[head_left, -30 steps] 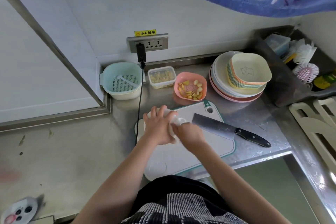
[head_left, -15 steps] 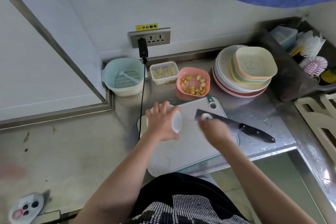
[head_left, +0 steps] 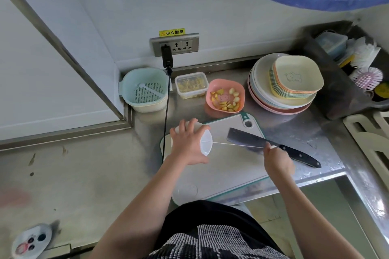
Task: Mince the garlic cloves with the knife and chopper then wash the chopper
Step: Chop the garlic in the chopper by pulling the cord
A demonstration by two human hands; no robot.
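My left hand grips the white pull-cord chopper on the left part of the cutting board. My right hand pinches the chopper's small white pull handle, with the thin cord stretched taut across the board between the two hands. The knife lies flat on the board's right side, its black handle pointing right over the steel counter. A pink bowl behind the board holds garlic cloves and yellow pieces.
At the back stand a pale green strainer basket, a clear lidded box and a stack of plates and bowls. A black cable hangs from the wall socket to the board. A dark bin with brushes is at the far right.
My right hand has moved rightward away from the chopper, drawing the cord out across the board to above the knife. My left hand stays on the chopper.
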